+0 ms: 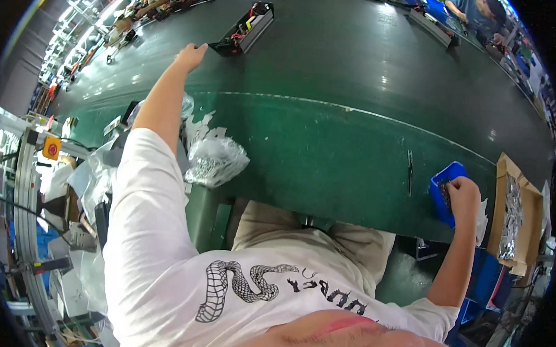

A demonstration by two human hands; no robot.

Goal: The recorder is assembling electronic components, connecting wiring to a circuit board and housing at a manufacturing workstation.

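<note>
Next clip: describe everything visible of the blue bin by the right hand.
The blue bin is a small, open-topped container, apparently glossy plastic. It sits on the green tabletop near its edge, between the slim dark tool and the open cardboard box. Small dark pieces show inside. The right hand reaches over its right side, fingers at the contents, hiding part of it; whether they touch its walls is unclear.

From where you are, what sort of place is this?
Probably a factory assembly line. A long, dark, belt-like surface bears an open housing with wires inside, by the left hand; the right hand is at a blue bin; and other people are along the far edges.
</note>
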